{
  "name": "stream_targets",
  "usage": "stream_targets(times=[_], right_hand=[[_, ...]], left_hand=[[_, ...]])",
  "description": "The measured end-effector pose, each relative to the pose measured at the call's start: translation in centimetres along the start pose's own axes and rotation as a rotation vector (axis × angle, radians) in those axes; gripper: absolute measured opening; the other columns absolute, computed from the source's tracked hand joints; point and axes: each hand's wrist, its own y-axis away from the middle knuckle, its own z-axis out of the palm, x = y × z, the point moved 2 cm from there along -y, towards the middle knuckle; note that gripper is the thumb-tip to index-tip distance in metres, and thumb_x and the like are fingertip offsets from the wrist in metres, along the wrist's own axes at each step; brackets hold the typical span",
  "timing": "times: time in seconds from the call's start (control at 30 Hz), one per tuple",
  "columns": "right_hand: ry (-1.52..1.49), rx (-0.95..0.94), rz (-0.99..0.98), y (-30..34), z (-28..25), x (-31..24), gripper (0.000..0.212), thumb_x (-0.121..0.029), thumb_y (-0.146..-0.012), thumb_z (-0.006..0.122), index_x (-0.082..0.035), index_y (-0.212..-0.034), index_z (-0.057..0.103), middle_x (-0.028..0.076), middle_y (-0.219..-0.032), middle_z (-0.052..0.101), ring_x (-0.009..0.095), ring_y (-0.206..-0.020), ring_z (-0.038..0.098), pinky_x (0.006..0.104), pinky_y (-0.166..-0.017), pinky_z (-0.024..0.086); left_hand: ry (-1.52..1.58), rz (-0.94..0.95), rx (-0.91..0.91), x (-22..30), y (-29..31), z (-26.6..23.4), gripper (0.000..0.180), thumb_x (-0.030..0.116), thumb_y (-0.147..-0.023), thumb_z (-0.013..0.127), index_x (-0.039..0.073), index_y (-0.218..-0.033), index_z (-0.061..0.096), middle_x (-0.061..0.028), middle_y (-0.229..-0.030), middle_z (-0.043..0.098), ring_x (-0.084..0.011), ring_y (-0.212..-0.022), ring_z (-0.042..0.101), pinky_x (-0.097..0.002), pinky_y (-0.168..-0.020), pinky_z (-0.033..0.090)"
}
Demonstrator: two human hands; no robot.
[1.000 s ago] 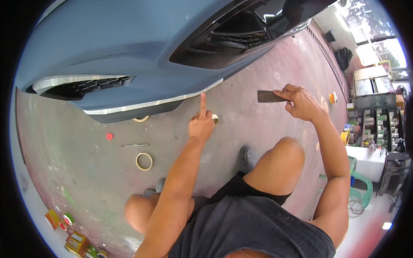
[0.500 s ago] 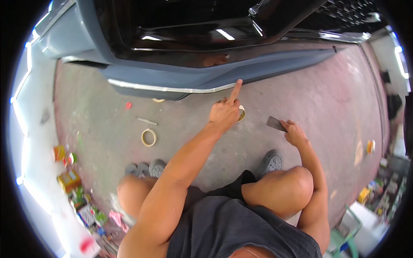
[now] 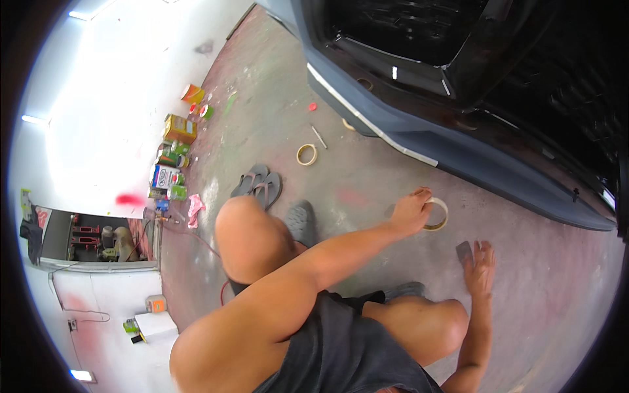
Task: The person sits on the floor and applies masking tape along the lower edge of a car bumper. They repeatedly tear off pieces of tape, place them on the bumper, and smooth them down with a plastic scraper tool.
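Observation:
My left hand (image 3: 411,215) is closed, its fingers curled at the rim of a roll of masking tape (image 3: 436,224). The roll stands tilted beside the fingertips. My right hand (image 3: 481,272) has its fingers raised, and a flat grey rectangular scraper (image 3: 464,254) sits against the thumb. Beyond both hands runs the blue-grey lower sill (image 3: 458,160) of a vehicle body. A pale strip of masking tape (image 3: 367,118) follows part of its edge.
Another tape roll (image 3: 306,154) lies on the floor by a thin pale stick (image 3: 319,136). Sandals (image 3: 265,187) stand beside my leg. Several cans (image 3: 180,128) and a pink cloth (image 3: 195,209) line the white wall at left. A hose (image 3: 196,237) crosses the floor.
My view has swung left, bringing more wall and cans into sight. My left hand has come away from the sill edge, its pointing finger now curled. My right hand's fingers have risen.

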Motion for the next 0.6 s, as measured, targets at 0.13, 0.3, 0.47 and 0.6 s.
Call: stream_targets(times=[0.13,0.3,0.47,0.6], right_hand=[[-0.178,0.107,-0.281,-7.5,-5.5,-4.1,0.046,-0.002,-0.080,0.074,-0.002,-0.125,0.068,0.015,-0.112,0.063,0.034,-0.099,0.066,0.0427,-0.078,0.058],[-0.178,0.136,-0.571,-12.6,-9.0,-7.1,0.048,0.002,-0.074,0.071,-0.003,-0.121,0.067,0.013,-0.100,0.065,0.034,-0.084,0.068,0.0429,-0.071,0.058],[-0.270,0.218,-0.336,-10.4,-5.7,-7.3,0.042,-0.003,-0.073,0.073,-0.004,-0.114,0.065,0.013,-0.108,0.068,0.033,-0.092,0.068,0.0449,-0.080,0.058],[-0.235,0.151,-0.350,-9.2,-4.5,-9.7,0.045,-0.009,-0.075,0.080,-0.004,-0.116,0.065,0.011,-0.114,0.068,0.031,-0.104,0.066,0.0445,-0.093,0.053]], left_hand=[[0.255,-0.295,-0.149,1.4,-0.8,1.3,0.023,0.021,-0.103,0.053,-0.001,-0.102,0.060,-0.0183,-0.096,0.068,-0.0250,-0.063,0.069,-0.0394,-0.056,0.054],[0.735,-0.470,-0.294,1.5,-0.4,4.0,0.029,0.027,-0.107,0.049,0.002,-0.118,0.058,-0.0111,-0.089,0.065,-0.0220,-0.059,0.068,-0.0334,-0.051,0.054],[0.911,-0.495,-0.362,1.5,-1.7,3.6,0.027,0.024,-0.108,0.048,0.001,-0.120,0.057,-0.0122,-0.091,0.067,-0.0208,-0.061,0.069,-0.0295,-0.053,0.055],[0.837,-0.439,-0.460,2.2,-2.1,0.5,0.024,0.022,-0.108,0.052,0.002,-0.119,0.057,-0.0119,-0.092,0.068,-0.0207,-0.064,0.071,-0.0286,-0.055,0.055]])
